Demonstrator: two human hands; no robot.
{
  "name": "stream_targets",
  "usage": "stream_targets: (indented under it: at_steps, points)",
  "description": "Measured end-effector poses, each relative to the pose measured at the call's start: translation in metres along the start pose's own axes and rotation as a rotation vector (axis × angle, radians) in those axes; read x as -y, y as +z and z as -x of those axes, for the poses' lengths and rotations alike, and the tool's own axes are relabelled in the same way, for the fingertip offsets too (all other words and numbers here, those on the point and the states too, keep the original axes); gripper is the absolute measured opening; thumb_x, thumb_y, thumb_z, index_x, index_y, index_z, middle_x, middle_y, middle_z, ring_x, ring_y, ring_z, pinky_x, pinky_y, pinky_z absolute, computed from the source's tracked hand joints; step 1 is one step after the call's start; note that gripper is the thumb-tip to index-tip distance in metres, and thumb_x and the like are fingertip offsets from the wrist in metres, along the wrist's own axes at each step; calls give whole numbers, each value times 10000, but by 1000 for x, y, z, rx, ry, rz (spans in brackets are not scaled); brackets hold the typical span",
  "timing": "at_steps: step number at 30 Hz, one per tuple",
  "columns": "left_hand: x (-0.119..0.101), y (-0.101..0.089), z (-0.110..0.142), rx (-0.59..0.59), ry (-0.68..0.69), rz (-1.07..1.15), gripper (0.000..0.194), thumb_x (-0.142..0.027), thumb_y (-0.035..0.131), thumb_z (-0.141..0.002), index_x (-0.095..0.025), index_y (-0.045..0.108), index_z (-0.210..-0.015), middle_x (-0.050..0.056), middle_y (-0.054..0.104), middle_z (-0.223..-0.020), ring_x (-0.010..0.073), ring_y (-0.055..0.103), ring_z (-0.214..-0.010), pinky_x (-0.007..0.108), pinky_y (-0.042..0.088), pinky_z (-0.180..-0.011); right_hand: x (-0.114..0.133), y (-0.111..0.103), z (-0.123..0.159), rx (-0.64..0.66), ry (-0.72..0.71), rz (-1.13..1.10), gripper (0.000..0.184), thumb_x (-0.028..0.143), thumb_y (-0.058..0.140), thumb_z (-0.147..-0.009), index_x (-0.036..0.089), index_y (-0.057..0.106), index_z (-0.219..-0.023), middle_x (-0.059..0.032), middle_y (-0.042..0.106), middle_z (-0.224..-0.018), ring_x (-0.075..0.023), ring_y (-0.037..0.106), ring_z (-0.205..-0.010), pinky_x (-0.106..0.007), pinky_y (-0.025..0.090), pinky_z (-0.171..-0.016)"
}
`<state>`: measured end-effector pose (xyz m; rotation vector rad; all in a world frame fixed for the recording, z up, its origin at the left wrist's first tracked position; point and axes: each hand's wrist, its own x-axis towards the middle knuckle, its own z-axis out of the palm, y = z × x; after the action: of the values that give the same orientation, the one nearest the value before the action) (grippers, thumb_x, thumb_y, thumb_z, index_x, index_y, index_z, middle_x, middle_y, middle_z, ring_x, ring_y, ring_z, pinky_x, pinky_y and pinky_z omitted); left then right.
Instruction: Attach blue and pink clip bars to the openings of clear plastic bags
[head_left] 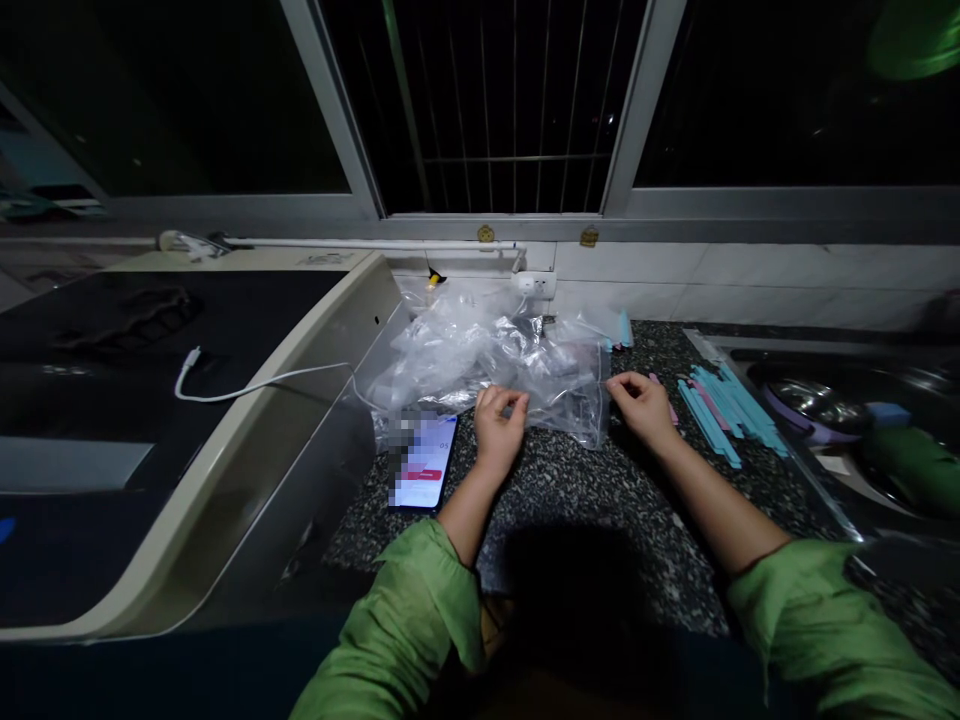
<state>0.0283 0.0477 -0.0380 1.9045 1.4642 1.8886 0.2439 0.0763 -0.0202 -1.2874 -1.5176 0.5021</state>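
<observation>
A clear plastic bag [566, 400] lies stretched between my two hands at the front of a heap of crinkled clear bags [450, 340]. My left hand [500, 428] has its thumb and fingers pinched together at the bag's left side. At the bag's right edge, my right hand [645, 408] pinches the film between thumb and fingertips. Just right of that hand, flat blue and pink strips [724, 405] lie in a loose pile on the counter. A few more blue strips [624, 328] show by the bags at the back.
A phone [424, 462] with a lit screen lies left of my left hand. The speckled counter [600, 490] runs between a bulky pale-edged appliance [300, 400] and a sink [757, 355] holding a metal bowl [817, 400]. A white cable [262, 383] crosses the appliance. A barred window is behind.
</observation>
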Motion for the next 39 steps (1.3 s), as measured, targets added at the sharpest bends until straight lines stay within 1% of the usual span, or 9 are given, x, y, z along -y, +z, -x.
stream_targets:
  at_steps: [6, 14, 20, 24, 27, 29, 34, 37, 39]
  points:
    - [0, -9, -7, -70, -139, 107, 221, -336, 566, -770, -176, 582, -619, -4, 560, -631, 133, 515, -671, 270, 403, -680, -2, -10, -7, -22, -25, -62, 255, 449, 531, -696, 202, 516, -637, 17, 510, -587, -122, 449, -563, -246, 374, -547]
    - [5, -18, -14, -175, -385, 299, 193, -335, 602, -703, -168, 580, -611, -22, 542, -608, 112, 507, -627, 238, 405, -650, -6, -25, -19, -28, 96, -301, 303, 503, 563, -651, 226, 443, -621, 53, 380, -508, -103, 335, -464, -246, 305, -471]
    - [-1, -18, -15, -170, -459, 425, 212, -358, 645, -643, -164, 577, -593, -29, 543, -578, 102, 495, -596, 224, 403, -613, -1, -30, -22, -66, 93, -339, 319, 514, 582, -645, 219, 461, -632, 51, 413, -519, -97, 353, -461, -247, 326, -476]
    - [8, -14, -17, -222, -654, 542, 214, -356, 657, -623, -163, 565, -614, -59, 489, -508, 68, 420, -486, 196, 343, -500, -8, -31, -19, -39, 42, -232, 305, 511, 573, -678, 207, 563, -697, 21, 515, -583, -112, 433, -520, -255, 376, -525]
    - [18, -10, -19, -229, -843, 601, 205, -319, 661, -619, -162, 532, -597, -83, 434, -452, 49, 359, -411, 187, 284, -436, -18, -32, -9, 46, -44, -41, 261, 450, 557, -716, 205, 618, -780, -14, 600, -703, -139, 507, -617, -274, 413, -584]
    - [23, -8, -19, -221, -923, 612, 214, -306, 667, -614, -163, 511, -582, -89, 422, -439, 44, 347, -388, 187, 269, -417, -25, -32, 0, 184, -142, 68, 220, 383, 543, -736, 211, 641, -832, -30, 616, -767, -154, 537, -672, -288, 430, -611]
    - [26, -3, -19, -222, -959, 603, 253, -329, 669, -614, -165, 479, -578, -97, 401, -437, 35, 338, -377, 181, 270, -410, -31, -23, 20, 518, -405, 220, 234, 291, 598, -709, 245, 655, -932, -43, 610, -846, -187, 567, -811, -339, 464, -733]
    - [28, -3, -19, -186, -980, 583, 254, -356, 654, -631, -167, 483, -626, -88, 420, -477, 46, 372, -404, 185, 305, -428, -31, -14, 28, 548, -441, 316, 188, 311, 633, -705, 241, 659, -877, -47, 613, -820, -200, 564, -822, -346, 461, -734]
    - [29, -7, -18, -101, -972, 551, 265, -397, 627, -661, -168, 496, -671, -71, 439, -514, 66, 409, -440, 199, 334, -447, -32, -10, 31, 516, -438, 357, 115, 317, 602, -736, 232, 654, -793, -49, 619, -777, -202, 563, -796, -343, 454, -707]
